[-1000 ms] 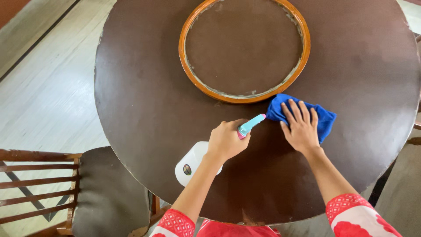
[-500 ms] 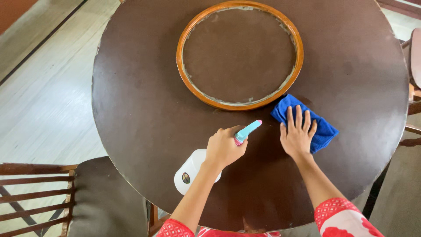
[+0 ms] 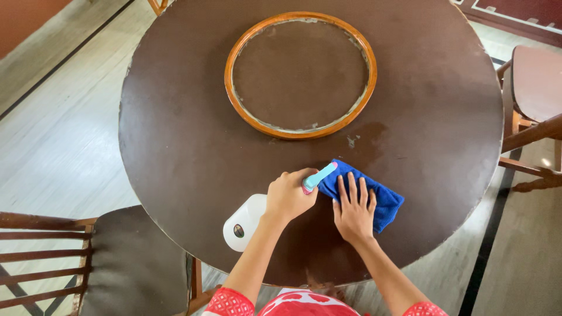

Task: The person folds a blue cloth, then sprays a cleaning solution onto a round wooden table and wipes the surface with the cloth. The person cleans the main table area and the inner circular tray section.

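**A:** What sits nearest the bottom of the frame?

**B:** Red patterned sleeves, then two forearms rising toward the middle. The left hand (image 3: 288, 198) is wrapped around the neck of a white spray bottle (image 3: 242, 224), fingers curled tight on the grip, and the bottle's turquoise nozzle (image 3: 319, 177) pokes up and to the right. The bottle's body hangs over the near rim of the round brown table (image 3: 175, 146).

**A:** And the other hand?

**B:** The right hand (image 3: 354, 210) lies flat on a folded blue cloth (image 3: 374, 196), fingers spread wide and pressing down. The cloth rests on the tabletop just right of centre, lower half of the frame, with its left end touching or just under the nozzle tip; which of the two cannot be told.

**A:** How close are the edges?

**B:** The near rim curves just below both wrists and is chipped pale in places. To the right of the cloth, bare tabletop runs well out to the right rim. Above it lies a darker damp-looking patch (image 3: 366, 140).

**A:** Farther up?

**B:** An orange-rimmed wooden ring (image 3: 229, 88) lies flat on the table in the upper centre, apart from the cloth. Bare brown surface surrounds it on every side.

**A:** Off the table?

**B:** A chair with a dark cushion (image 3: 140, 257) at lower left, tucked near the rim, and another chair (image 3: 535, 82) at the right edge. Pale wooden floor (image 3: 52, 134) fills the left side.
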